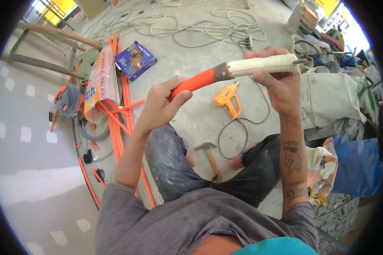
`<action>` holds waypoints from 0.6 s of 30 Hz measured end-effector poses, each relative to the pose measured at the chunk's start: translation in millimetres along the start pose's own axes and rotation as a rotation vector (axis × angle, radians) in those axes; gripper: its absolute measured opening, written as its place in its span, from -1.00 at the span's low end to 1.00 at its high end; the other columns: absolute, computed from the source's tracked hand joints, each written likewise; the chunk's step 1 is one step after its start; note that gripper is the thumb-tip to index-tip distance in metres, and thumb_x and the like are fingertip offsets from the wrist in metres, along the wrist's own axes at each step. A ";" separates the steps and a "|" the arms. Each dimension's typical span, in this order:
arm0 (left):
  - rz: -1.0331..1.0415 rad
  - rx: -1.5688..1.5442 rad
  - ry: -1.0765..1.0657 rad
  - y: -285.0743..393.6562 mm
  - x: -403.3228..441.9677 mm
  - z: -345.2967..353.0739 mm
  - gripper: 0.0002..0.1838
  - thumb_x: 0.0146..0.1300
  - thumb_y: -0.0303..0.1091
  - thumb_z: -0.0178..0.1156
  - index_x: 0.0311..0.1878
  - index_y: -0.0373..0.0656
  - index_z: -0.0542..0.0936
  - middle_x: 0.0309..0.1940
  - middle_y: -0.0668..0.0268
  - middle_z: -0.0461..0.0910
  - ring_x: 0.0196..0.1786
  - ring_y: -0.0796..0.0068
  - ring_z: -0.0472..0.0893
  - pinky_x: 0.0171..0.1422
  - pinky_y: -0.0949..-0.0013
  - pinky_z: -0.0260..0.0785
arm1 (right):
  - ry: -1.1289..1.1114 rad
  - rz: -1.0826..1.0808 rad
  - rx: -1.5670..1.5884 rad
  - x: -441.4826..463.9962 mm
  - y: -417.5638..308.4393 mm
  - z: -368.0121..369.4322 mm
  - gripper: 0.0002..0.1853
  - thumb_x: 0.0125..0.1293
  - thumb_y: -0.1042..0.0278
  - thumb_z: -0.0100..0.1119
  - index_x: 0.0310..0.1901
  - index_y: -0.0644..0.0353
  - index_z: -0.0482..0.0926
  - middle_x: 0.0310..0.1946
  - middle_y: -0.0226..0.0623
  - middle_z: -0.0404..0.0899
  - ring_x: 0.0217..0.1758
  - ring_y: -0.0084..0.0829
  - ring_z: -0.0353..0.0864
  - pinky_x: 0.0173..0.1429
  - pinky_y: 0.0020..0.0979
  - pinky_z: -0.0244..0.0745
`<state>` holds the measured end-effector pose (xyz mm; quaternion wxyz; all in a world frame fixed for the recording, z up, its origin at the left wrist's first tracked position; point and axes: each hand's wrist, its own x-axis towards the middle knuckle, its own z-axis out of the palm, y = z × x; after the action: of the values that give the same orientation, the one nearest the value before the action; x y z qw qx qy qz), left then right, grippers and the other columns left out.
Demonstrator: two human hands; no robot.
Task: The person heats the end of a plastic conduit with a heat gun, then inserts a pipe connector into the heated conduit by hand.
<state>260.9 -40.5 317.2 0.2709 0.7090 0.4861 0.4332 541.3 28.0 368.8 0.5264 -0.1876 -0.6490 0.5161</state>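
Between my hands is a gently curved orange pipe [198,81], joined at a dark grey band [221,72] to a cream-white tube [259,65]. A thin metal rod [300,61] sticks out of the tube's right end. My left hand [166,98] is wrapped around the orange end. My right hand [281,85] grips the white tube from below, thumb in front and fingers behind. Beneath them on the floor lies a yellow-orange heat gun [228,100] with a dark cord. A claw hammer [212,160] with a wooden handle lies between my legs.
Long orange pipes [115,140] and an orange-white sack [101,87] lie at left, beside a blue box [135,60]. Coiled cables [225,26] spread across the far floor. White sacks [330,100], a blue bag [356,168] and a bucket [304,17] crowd the right.
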 end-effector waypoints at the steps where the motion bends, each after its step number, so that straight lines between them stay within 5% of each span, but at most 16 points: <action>1: -0.018 -0.028 -0.016 0.6 -0.3 -0.6 -0.72 0.32 -0.27 0.31 0.02 -0.21 0.65 -0.55 0.27 0.49 -0.52 0.51 0.42 -0.37 0.39 0.29 | -0.002 0.002 -0.001 0.5 -1.6 -1.9 -0.58 0.15 0.53 0.51 0.02 0.28 0.53 -0.01 -0.06 0.68 0.09 -0.24 0.68 0.21 -0.24 0.58; 8: 0.141 0.252 0.129 4.3 2.2 2.1 -0.70 0.30 -0.18 0.34 -0.02 -0.17 0.67 -0.50 0.18 0.59 -0.55 0.34 0.51 -0.40 0.33 0.33 | 0.053 0.144 0.001 -1.7 21.9 -7.4 -0.59 0.19 0.48 0.49 0.03 0.30 0.53 -0.02 -0.03 0.68 0.09 -0.32 0.66 0.18 -0.28 0.57; 13: 0.038 0.247 -0.006 4.9 1.8 6.9 -0.68 0.33 -0.08 0.30 -0.09 -0.16 0.66 -0.54 0.13 0.58 -0.52 0.13 0.56 -0.41 0.21 0.36 | -0.005 0.310 -0.042 -4.8 20.8 -33.4 -0.58 0.25 0.35 0.46 0.06 0.30 0.52 -0.06 -0.12 0.69 0.01 -0.41 0.63 0.12 -0.34 0.55; 16: -0.048 0.294 -0.087 11.9 3.7 2.7 -0.65 0.37 -0.02 0.24 -0.15 -0.15 0.64 -0.57 0.12 0.55 -0.50 0.09 0.59 -0.40 0.16 0.36 | 0.139 0.168 -0.109 0.2 0.0 -44.0 -0.64 0.26 0.36 0.46 0.02 0.28 0.58 -0.40 -0.42 0.61 -0.33 -0.57 0.59 -0.17 -0.54 0.56; 18: -0.026 0.332 -0.157 14.5 5.1 2.3 -0.65 0.39 -0.04 0.24 -0.12 -0.19 0.63 -0.59 0.16 0.48 -0.52 0.25 0.51 -0.39 0.22 0.31 | -0.150 0.405 -0.257 5.0 -11.7 -58.0 -0.70 0.32 0.27 0.41 -0.03 0.26 0.61 -0.45 -0.46 0.57 -0.46 -0.68 0.50 -0.39 -0.61 0.43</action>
<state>270.3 -41.2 329.5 0.1928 0.7691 0.5375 0.2870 593.9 54.7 376.4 0.3346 -0.3404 -0.6956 0.5369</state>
